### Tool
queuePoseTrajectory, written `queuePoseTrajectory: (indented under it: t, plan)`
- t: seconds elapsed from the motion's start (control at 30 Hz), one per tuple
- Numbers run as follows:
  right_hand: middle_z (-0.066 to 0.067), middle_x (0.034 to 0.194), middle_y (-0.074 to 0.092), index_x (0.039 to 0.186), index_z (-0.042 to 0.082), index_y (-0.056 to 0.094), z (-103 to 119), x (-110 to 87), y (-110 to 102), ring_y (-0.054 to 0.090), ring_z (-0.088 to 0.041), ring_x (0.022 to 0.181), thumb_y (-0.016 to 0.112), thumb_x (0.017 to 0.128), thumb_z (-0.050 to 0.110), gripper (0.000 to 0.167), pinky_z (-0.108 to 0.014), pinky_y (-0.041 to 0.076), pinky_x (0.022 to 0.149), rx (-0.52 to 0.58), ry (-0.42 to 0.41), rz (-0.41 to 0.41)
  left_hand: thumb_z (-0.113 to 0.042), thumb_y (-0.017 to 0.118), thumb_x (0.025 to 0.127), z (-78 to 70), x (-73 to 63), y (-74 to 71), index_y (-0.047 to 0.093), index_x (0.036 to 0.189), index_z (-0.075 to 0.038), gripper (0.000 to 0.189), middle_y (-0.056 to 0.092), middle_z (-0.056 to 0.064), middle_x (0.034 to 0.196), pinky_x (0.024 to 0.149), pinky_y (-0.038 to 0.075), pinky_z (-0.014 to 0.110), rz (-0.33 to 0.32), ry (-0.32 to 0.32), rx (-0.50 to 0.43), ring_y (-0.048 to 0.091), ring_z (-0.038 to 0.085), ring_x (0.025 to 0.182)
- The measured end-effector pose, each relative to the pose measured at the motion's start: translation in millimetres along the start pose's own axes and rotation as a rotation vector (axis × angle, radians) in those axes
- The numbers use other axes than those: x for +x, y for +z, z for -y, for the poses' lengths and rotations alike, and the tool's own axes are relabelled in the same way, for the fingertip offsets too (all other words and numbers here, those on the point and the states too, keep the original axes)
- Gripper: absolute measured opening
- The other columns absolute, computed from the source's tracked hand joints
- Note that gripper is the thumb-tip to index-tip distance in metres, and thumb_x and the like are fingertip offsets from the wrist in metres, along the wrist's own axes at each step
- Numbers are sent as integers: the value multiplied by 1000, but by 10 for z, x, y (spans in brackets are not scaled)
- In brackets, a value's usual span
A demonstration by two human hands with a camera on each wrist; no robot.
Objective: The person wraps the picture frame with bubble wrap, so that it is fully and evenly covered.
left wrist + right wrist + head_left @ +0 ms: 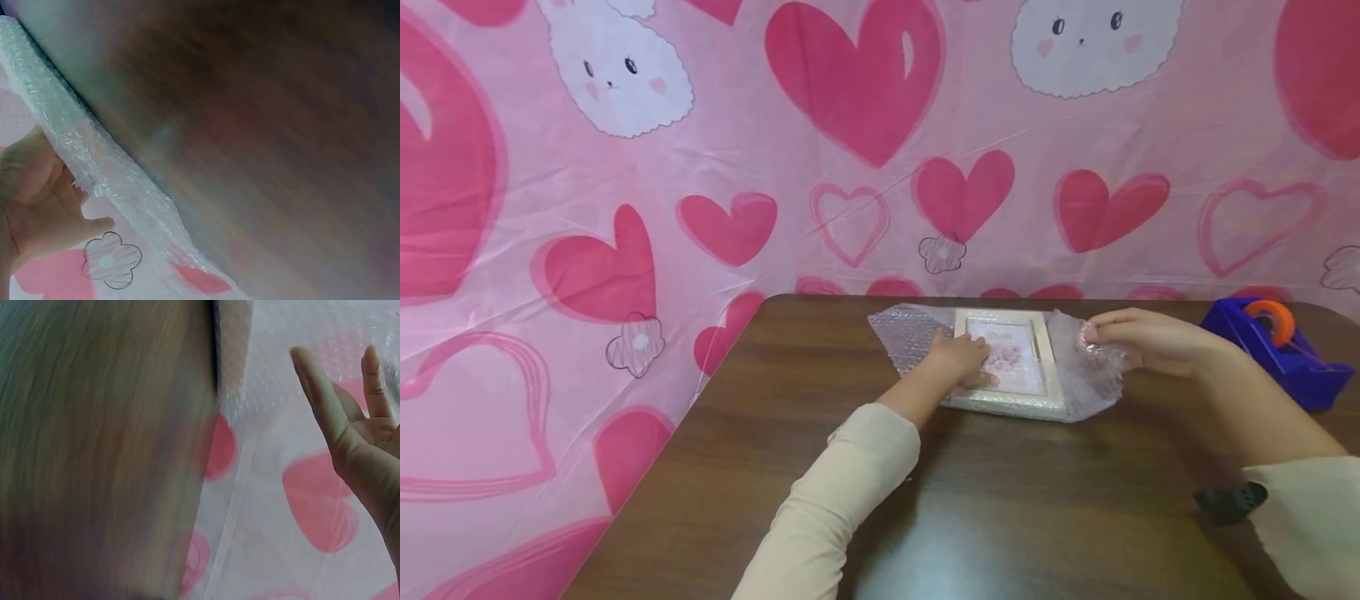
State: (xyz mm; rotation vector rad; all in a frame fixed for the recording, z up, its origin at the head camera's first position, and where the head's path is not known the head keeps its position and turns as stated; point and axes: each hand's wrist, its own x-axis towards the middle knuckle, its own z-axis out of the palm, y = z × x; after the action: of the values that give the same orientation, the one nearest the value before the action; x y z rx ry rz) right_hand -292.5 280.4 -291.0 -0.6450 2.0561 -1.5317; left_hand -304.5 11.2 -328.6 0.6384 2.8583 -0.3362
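Observation:
A cream picture frame (1051, 367) with a pale floral print lies on a sheet of bubble wrap (906, 329) near the table's far edge. The wrap spreads out past the frame's left and right sides. My left hand (953, 360) rests on the frame's left part, fingers spread over the print. In the left wrist view that hand (44, 200) is beside a long strip of bubble wrap (106, 162). At the wrap's right end my right hand (1153, 342) pinches a crumpled bit between thumb and fingers. Its fingers (319, 394) look fairly straight in the right wrist view.
A blue tape dispenser (1292, 358) with an orange roll core (1270, 323) stands at the table's right, close to my right forearm. The brown wooden table (1000, 517) reaches toward me. Behind it hangs a pink cloth (865, 208) printed with hearts.

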Motion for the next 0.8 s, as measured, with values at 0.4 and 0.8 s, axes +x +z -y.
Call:
queuePoseTrajectory:
  t: [0.4, 0.8]
  plan:
    - [7, 92, 62, 96, 19, 69, -41, 234, 139, 58, -8, 81, 42, 98, 9, 29, -29, 50, 70, 187, -10, 78, -61, 38, 90, 16, 40, 18, 28, 146, -27, 66, 22, -10, 151, 109, 10, 50, 0, 14, -1, 18, 11, 137]
    - [-30, 148, 2, 143, -9, -1, -40, 253, 194, -2, -43, 135, 16, 96, 54, 81, -57, 6, 106, 53, 173, 78, -60, 36, 91, 27, 18, 0, 25, 147, -26, 67, 19, -9, 152, 110, 10, 49, 12, 34, 5, 16, 12, 138]
